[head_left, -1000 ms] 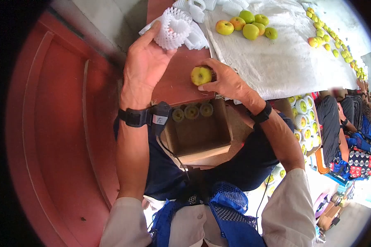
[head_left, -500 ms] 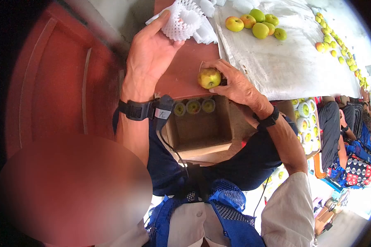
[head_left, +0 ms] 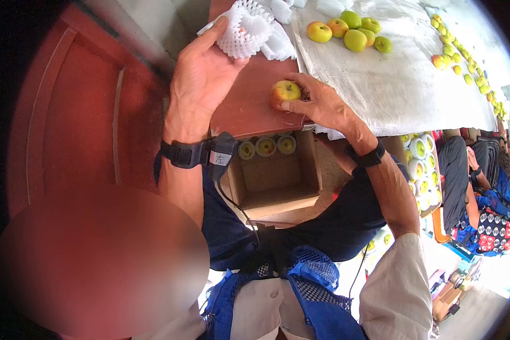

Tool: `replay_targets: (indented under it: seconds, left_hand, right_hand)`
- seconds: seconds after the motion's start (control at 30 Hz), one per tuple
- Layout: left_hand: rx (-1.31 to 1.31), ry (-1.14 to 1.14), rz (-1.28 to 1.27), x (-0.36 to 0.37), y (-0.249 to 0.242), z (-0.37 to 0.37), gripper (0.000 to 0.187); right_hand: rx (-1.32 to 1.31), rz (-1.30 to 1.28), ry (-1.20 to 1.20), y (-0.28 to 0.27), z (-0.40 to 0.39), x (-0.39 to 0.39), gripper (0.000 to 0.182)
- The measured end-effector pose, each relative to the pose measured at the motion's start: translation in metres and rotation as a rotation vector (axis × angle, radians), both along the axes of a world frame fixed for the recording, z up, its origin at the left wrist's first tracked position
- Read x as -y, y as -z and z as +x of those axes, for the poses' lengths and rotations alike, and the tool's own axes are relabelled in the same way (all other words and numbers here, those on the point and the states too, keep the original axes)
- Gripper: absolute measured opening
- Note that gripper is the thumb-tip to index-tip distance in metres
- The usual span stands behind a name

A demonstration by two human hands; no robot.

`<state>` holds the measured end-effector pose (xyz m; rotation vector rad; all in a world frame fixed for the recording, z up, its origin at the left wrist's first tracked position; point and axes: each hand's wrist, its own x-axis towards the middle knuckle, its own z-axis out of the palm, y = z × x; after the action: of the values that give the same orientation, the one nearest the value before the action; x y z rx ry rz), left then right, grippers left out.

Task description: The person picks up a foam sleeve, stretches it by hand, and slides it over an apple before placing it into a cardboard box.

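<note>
My left hand is closed on a white foam net sleeve, its thumb and fingers spreading the mouth of the net above the red-brown tabletop. A yellow-green and red apple is gripped between the thumb and fingers of my right hand, with its stem end facing up. The apple is apart from the net, lower and to its right. Below the table edge stands an open cardboard box; three apples in foam nets line its far side.
More foam nets lie at the table's far edge. Several loose apples rest on a white sheet to the right, with a long row beyond. A box of netted apples and a seated co-worker's legs are at the right.
The apple has turned in my right hand, so its redder side and stem now show. The net has stayed nearly in place in my left hand.
</note>
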<state>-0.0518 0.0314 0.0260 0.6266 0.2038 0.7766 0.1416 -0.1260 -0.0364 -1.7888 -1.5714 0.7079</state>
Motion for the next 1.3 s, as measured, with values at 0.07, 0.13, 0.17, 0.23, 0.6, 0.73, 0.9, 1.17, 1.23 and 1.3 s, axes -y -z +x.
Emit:
replay_targets:
  seconds: [0.07,0.13,0.17,0.23,0.6,0.73,0.9,1.17,1.23,1.3]
  left_hand:
    - [-0.005,-0.001,0.0,0.002,-0.001,0.001,0.036]
    - [-0.012,-0.005,0.001,0.003,-0.001,0.0,0.036]
    - [-0.017,0.008,-0.002,0.002,0.0,-0.001,0.035]
    - [-0.022,0.024,0.0,0.005,-0.004,0.001,0.035]
    - [0.024,0.207,0.02,0.027,-0.005,0.015,0.036]
    - [-0.09,0.119,0.198,0.024,0.001,0.021,0.041]
    - [-0.314,0.009,0.477,0.027,0.004,0.023,0.038]
    - [-0.567,-0.169,0.77,0.051,0.0,0.028,0.03]
    - [-0.577,-0.141,0.809,0.059,-0.004,0.029,0.029]
    - [-0.549,-0.143,0.771,0.052,-0.001,0.028,0.03]
  right_hand:
    - [0.034,0.002,-0.005,0.0,0.001,0.003,0.068]
    - [0.081,0.009,-0.023,0.001,0.004,0.004,0.067]
    - [0.13,0.014,-0.04,0.001,0.005,0.004,0.066]
    - [0.109,0.014,-0.046,-0.007,0.006,0.008,0.064]
    - [-0.36,0.172,0.129,-0.052,0.0,0.011,0.035]
    - [-0.542,0.51,0.335,-0.058,-0.002,0.009,0.028]
    - [-0.333,0.618,0.309,-0.064,-0.021,0.01,0.032]
    - [-0.217,0.532,0.333,-0.053,-0.013,0.002,0.044]
    - [-0.342,0.499,0.352,-0.059,-0.013,0.006,0.04]
    - [-0.464,0.463,0.362,-0.062,-0.009,0.008,0.036]
